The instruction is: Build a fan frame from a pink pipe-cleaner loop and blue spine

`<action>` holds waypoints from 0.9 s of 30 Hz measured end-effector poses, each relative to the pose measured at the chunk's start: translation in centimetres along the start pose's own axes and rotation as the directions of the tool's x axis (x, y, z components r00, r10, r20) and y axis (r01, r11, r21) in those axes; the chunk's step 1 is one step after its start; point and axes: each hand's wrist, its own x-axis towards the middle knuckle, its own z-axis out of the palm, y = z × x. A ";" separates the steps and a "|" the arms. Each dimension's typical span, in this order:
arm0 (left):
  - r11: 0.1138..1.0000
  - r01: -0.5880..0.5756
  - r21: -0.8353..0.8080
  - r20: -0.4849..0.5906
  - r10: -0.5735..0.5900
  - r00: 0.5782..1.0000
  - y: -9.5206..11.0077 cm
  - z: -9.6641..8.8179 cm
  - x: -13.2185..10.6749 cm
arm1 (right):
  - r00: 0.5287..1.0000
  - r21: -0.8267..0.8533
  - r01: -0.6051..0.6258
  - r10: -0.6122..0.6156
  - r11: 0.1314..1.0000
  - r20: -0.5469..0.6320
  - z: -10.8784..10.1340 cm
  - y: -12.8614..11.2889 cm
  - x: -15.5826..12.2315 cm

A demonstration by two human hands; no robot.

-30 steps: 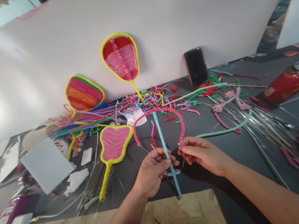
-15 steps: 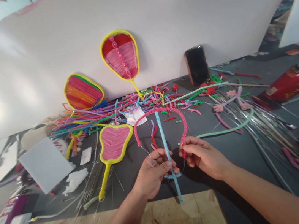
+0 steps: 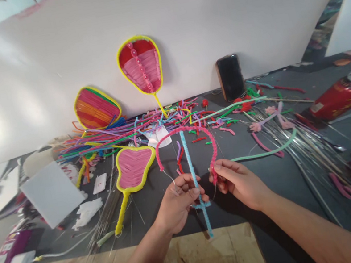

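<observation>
Holding up a rounded fan-shaped frame of fuzzy craft wire, both hands worked at the near middle of the dark table (image 3: 273, 173). Left hand (image 3: 175, 208): thumb and fingers closed around the straight light-blue fuzzy stem (image 3: 188, 156), just above the short light-blue fuzzy crosspiece (image 3: 208, 204). Right hand (image 3: 242, 183): thumb and fingertips pinched together on the lower right end of the bright-pink twisted fuzzy arch (image 3: 183, 128). Arch's left end hung free of the fingers, with thin bare silver wire (image 3: 171, 177) running from it down to the left hand.

Risks, as judged: too hard a twist by the right hand could bend the arch lopsided or work the pink wrap loose along its wire. Stem top came up to the arch, but couldn't tell if it was fastened; if not, a sideways pull could part them. A loose left grip might let the stem turn and skew the crosspiece. Bare wire could prick the left fingers. Lowered carelessly, the frame could snag on the yellow-rimmed pink paddle (image 3: 134, 168) just left, or the multicoloured heap of fuzzy stems (image 3: 105, 137) on the far side.
</observation>
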 end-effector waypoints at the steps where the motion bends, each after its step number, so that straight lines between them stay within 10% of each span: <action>1: 1.000 -0.021 -0.011 -0.012 0.021 1.000 0.1 -0.1 0.0 | 1.000 -0.009 0.005 -0.005 1.000 -0.006 -0.1 0.0 0.0; 12: 0.988 -0.089 -0.129 -0.049 0.084 0.995 0.4 -0.2 0.2 | 0.977 -0.049 -0.150 0.156 0.987 0.148 0.4 0.4 -0.5; 22: 0.993 -0.043 -0.107 0.001 0.044 0.999 0.6 -0.2 0.3 | 0.986 -0.248 0.117 -0.083 0.962 0.143 0.4 -0.4 -1.1; 27: 0.972 -0.230 -0.038 -0.169 0.221 0.961 1.2 -1.0 0.8 | 0.973 -0.310 0.166 -0.103 0.936 0.208 0.8 -1.3 -1.7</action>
